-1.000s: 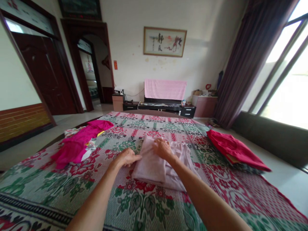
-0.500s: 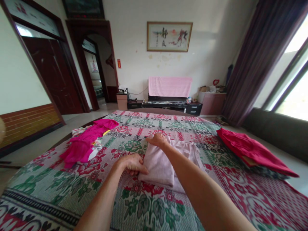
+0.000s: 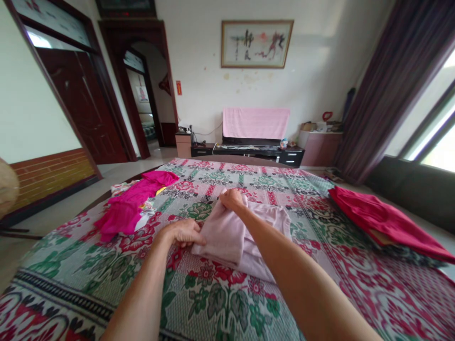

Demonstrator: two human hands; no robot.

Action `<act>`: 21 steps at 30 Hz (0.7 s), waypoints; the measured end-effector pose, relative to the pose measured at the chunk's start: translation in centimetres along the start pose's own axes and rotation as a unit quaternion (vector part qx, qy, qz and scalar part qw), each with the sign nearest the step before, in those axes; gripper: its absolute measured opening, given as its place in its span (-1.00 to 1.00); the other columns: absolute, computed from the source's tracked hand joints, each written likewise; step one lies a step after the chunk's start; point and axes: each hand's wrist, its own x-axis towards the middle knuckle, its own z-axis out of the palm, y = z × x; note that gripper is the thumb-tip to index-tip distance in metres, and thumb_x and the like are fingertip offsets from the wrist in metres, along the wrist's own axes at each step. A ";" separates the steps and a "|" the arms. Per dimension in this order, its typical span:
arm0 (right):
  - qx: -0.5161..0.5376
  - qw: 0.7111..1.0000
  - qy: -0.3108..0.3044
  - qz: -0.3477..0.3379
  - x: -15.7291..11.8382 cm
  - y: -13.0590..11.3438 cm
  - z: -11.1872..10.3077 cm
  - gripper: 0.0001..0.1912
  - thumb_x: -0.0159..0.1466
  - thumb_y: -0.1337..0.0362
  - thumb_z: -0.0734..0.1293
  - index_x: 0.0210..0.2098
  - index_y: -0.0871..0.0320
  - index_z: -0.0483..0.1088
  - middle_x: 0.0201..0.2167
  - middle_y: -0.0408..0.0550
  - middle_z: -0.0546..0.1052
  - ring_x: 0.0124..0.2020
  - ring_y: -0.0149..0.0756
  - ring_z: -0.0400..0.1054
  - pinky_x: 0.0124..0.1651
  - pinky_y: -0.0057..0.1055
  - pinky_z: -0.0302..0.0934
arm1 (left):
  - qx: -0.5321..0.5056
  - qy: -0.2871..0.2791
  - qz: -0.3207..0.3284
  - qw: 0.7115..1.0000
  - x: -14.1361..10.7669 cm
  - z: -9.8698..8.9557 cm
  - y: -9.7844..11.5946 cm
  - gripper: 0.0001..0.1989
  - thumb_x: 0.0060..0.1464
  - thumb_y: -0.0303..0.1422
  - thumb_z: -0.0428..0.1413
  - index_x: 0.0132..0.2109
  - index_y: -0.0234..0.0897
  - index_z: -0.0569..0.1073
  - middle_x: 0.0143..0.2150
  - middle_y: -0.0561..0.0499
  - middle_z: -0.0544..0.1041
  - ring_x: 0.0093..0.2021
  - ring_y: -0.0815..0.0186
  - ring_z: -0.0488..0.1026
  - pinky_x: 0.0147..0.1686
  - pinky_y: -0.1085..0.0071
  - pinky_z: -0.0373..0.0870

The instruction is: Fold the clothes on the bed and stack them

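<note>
We see a floral bedspread [image 3: 227,303] filling most of the view, red and green. At its right edge lies a red garment [image 3: 384,222], at its left a magenta pile of clothes [image 3: 131,208]. In the middle rests a folded pale pink garment [image 3: 227,237]. Our left hand [image 3: 181,233] pinches its near left edge, fingers closed on the fabric. Our right hand [image 3: 232,199] grips the far left corner, fingers closed around the cloth and lifting it slightly.

1 head-worn view, facing forward and down, close over the bed [image 3: 106,265]
</note>
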 end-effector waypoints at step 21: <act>0.002 0.967 -0.015 -0.254 -9.2 6.8 -0.5 -0.56 0.16 0.21 0.30 0.03 0.14 0.38 0.19 0.09 0.31 0.18 -0.13 0.21 0.16 -0.18 0.12 | -0.011 0.280 0.112 0.953 4.1 1.7 -0.6 -0.71 -0.06 -0.27 0.12 -0.20 -0.26 0.61 -0.31 0.01 0.62 -0.29 0.30 0.50 -0.31 0.48 0.30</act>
